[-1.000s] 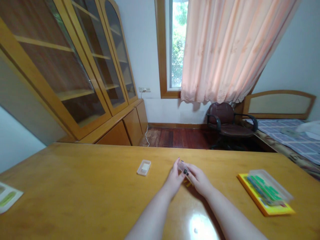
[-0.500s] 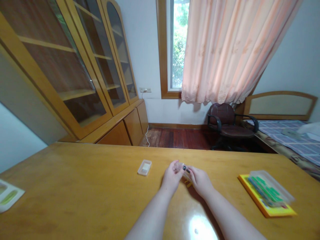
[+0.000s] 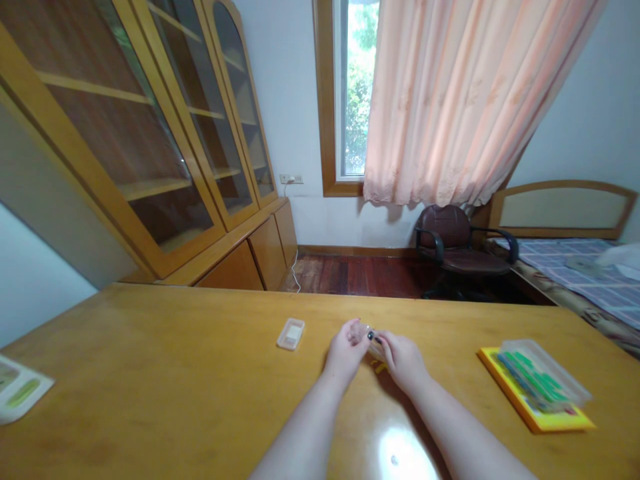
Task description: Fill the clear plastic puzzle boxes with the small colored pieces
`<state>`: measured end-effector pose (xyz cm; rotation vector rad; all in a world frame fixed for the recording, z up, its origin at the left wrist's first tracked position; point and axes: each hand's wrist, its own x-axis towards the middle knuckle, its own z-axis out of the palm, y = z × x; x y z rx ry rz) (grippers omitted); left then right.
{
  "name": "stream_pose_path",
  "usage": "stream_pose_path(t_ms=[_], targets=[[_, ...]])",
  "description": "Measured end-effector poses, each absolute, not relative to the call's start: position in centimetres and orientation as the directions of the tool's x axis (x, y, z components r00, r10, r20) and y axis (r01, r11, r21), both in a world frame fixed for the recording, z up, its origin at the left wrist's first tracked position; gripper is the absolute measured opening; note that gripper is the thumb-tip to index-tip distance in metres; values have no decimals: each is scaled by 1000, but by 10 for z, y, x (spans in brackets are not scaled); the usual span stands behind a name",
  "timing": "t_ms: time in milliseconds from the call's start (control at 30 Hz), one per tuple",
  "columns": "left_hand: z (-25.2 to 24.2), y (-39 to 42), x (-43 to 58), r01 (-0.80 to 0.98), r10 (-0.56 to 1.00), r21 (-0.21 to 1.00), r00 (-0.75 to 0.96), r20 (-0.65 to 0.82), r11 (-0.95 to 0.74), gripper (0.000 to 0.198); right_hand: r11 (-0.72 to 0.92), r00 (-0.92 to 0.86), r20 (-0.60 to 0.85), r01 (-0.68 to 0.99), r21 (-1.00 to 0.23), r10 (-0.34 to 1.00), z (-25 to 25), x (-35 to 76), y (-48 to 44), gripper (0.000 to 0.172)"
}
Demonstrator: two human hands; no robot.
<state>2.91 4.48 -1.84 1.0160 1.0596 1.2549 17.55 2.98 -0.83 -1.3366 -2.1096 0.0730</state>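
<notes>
Both of my hands meet above the middle of the wooden table (image 3: 200, 373), close to its far edge. My left hand (image 3: 346, 350) is closed on one end of a small clear plastic piece (image 3: 376, 348); whether it is a box or a bag I cannot tell. At the other end, my right hand (image 3: 404, 360) grips the same piece with its thumb and fingers. Dark nails show where the hands come together. Something small and yellow (image 3: 380, 367) shows just under the plastic, partly hidden by my right hand. To the left lies a small clear tray (image 3: 283, 339) with a whitish block (image 3: 293, 333) in it.
On the right, a clear plastic case (image 3: 570, 377) with green pieces (image 3: 537, 377) rests on a yellow box (image 3: 555, 423). A white tray with a green insert (image 3: 25, 393) sits at the left edge. Beyond the table stand a chair (image 3: 450, 240), a bed and a glass-door cabinet (image 3: 227, 227).
The view has shifted very slightly. My hands keep their hold on the clear plastic piece, with almost no movement.
</notes>
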Motion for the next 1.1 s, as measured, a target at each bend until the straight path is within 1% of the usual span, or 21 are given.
stream_pose_path(t_ms=[200, 333, 467, 667, 767, 867, 1000, 1100], targets=[[-15, 44, 29, -254, 997, 964, 27, -69, 73, 50, 479, -267, 520, 814, -329, 811, -11, 175, 29, 33], [-14, 44, 28, -250, 997, 965, 23, -77, 81, 51, 466, -255, 512, 817, -340, 820, -10, 173, 29, 34], [-15, 44, 26, -240, 997, 968, 34, -63, 70, 52, 457, -246, 483, 800, -388, 840, -8, 172, 29, 35], [-29, 46, 24, -119, 997, 993, 80, -8, 18, 49, 304, -57, 415, 772, -559, 908, -16, 178, 37, 35], [-34, 47, 25, -123, 997, 992, 74, 14, -5, 49, 337, -84, 413, 733, -591, 907, -18, 179, 40, 33], [-32, 46, 27, -136, 997, 991, 74, 19, -9, 60, 361, -105, 415, 706, -609, 904, -18, 179, 41, 33], [-25, 42, 29, -77, 993, 997, 117, 2, 7, 86, 392, -133, 414, 661, -640, 900, -18, 178, 41, 32], [-21, 38, 30, -44, 994, 999, 109, 21, -17, 93, 386, -124, 397, 605, -696, 909, -19, 179, 42, 33]])
